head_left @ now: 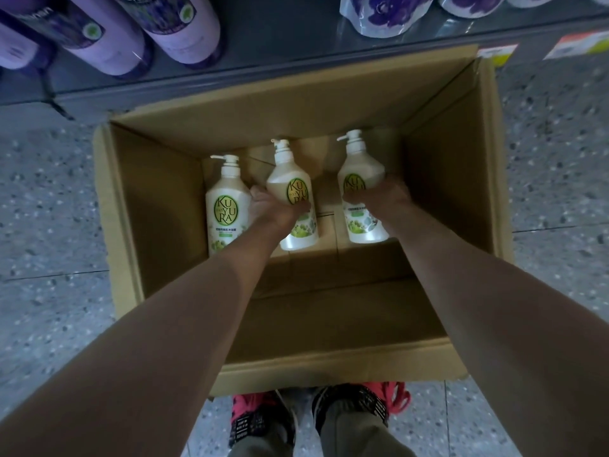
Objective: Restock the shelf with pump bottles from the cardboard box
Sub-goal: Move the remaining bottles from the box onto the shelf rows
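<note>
The person is bending over the open brown cardboard box and taking two items at once, so this looks like the pick-up step. The left hand is curling its fingers round the waist of a cream-white plastic pump bottle with a round green and gold label, which is leaning slightly off upright. The right hand is gripping a second cream-white pump bottle of the same kind in the same way. A third matching pump bottle is standing untouched just outside the left hand, near the box wall. Whether the two gripped bottles are already clearing the box floor is hard to tell from above.

Beyond both hands, past the far wall of the box, the grey metal shelf is showing a bare stretch. Tall purple plastic bottles are standing beyond the left hand, and purple-flowered refill pouches beyond the right.

The next move is probably calling for a straight lift that keeps the pump heads off the far wall. The bottles would then go forward onto that bare stretch and be set down upright. One bottle is being left behind, so another reach seems likely.
</note>
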{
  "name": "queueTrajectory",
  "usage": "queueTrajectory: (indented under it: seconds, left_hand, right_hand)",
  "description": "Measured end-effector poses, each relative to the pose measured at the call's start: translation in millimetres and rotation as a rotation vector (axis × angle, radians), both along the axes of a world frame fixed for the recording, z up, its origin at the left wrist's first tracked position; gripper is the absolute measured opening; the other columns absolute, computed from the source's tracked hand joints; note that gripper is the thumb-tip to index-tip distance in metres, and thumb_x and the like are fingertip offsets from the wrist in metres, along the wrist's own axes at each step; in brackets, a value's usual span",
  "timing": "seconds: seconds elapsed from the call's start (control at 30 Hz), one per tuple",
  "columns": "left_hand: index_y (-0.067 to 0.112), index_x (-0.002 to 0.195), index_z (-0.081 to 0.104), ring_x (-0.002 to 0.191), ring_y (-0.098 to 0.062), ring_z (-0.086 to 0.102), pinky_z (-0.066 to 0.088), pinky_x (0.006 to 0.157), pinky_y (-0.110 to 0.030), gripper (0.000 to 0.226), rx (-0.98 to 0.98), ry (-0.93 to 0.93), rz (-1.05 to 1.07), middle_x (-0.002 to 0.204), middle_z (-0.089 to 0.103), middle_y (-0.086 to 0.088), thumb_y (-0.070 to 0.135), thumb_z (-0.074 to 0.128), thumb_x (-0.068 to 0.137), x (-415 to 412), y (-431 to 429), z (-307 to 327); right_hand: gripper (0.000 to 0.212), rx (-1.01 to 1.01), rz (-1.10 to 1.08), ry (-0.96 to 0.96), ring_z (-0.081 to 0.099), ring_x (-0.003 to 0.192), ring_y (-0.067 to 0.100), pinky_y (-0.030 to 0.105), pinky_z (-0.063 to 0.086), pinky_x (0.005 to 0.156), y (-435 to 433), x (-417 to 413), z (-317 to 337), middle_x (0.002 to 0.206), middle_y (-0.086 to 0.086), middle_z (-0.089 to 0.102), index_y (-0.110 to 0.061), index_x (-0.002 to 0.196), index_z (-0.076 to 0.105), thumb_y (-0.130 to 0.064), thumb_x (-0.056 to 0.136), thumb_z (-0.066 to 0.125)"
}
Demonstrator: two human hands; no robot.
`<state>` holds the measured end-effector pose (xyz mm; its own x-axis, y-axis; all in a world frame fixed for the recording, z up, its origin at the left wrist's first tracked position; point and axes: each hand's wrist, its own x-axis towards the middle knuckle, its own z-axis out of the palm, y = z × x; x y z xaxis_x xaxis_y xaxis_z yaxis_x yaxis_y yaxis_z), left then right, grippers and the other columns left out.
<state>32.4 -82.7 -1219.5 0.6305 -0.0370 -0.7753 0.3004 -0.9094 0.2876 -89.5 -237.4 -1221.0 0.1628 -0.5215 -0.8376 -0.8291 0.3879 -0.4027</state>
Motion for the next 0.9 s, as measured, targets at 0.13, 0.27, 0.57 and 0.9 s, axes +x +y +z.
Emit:
queueTrajectory:
  seconds: [0.13,0.27,0.57,0.9]
  left_hand:
    - [0.01,0.142,0.042,0.12,-0.03,0.063,0.055,0.099,-0.042,0.102,-0.011,0.03,-0.019,0.134,0.062,-0.01,0.054,0.092,0.065,2.2,-3.0,-2.9]
    - [0.013,0.132,0.053,0.11,-0.029,0.068,0.06,0.093,-0.043,0.092,-0.052,0.073,-0.038,0.124,0.068,-0.008,0.049,0.095,0.059,1.3,-5.2,-1.8]
    - [0.024,0.131,0.047,0.111,-0.026,0.067,0.059,0.094,-0.044,0.079,-0.22,0.079,-0.103,0.121,0.065,-0.001,0.04,0.092,0.068,-4.2,11.0,12.4]
    - [0.029,0.132,0.057,0.106,-0.021,0.075,0.06,0.094,-0.052,0.092,-0.498,0.317,-0.01,0.116,0.077,0.002,0.042,0.099,0.052,31.2,34.2,176.7]
  right_hand:
    - [0.079,-0.014,-0.017,-0.04,0.07,0.104,0.027,0.028,0.054,0.06,4.7,0.9,-1.8,0.116,0.006,0.07,-0.009,0.133,0.058,-0.017,0.065,0.097]
    - [0.071,0.03,-0.002,-0.104,0.07,0.095,0.023,0.032,0.058,0.063,6.1,-4.0,4.6,0.107,0.002,0.07,-0.009,0.129,0.06,-0.012,0.067,0.095]
    - [0.028,0.192,-0.101,-0.266,0.078,0.08,0.021,0.036,0.063,0.064,6.1,-16.1,48.2,0.094,0.007,0.078,-0.016,0.095,0.07,-0.001,0.077,0.085]
    - [0.052,0.218,-0.097,-0.473,0.076,0.105,0.03,0.05,0.059,0.092,8.3,-23.2,205.2,0.113,0.013,0.078,-0.007,0.127,0.066,-0.001,0.078,0.083]
